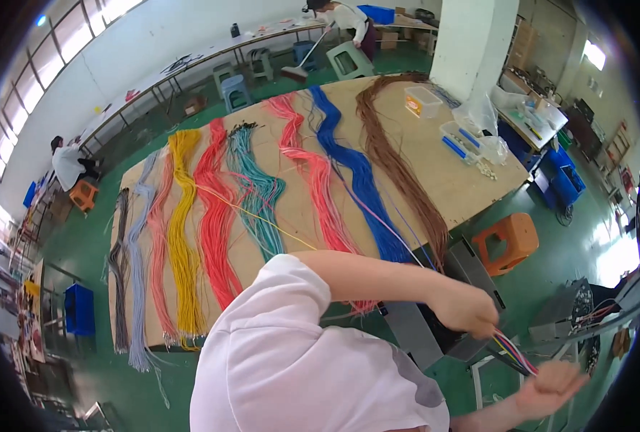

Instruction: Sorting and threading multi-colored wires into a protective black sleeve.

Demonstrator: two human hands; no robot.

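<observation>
My left arm reaches across to the right, past the table's near edge. At its end my left hand [470,309] is closed around a bundle of coloured wires [513,351], with pink, yellow, dark and other strands. Lower right, my right hand [552,384] grips the same bundle farther along; it is a little blurred by motion. The stretch of wires between my hands is held fairly straight and slopes down to the right. A single yellow wire [255,217] and a few thin strands run from the table toward my left arm.
On the wooden table [471,189] lie long hanks of wire, including yellow [183,245], blue [348,173] and brown [399,155]. A clear plastic box [422,102] stands at the far right. An orange stool [507,243] is beside the table. One person sweeps behind; another sits at left.
</observation>
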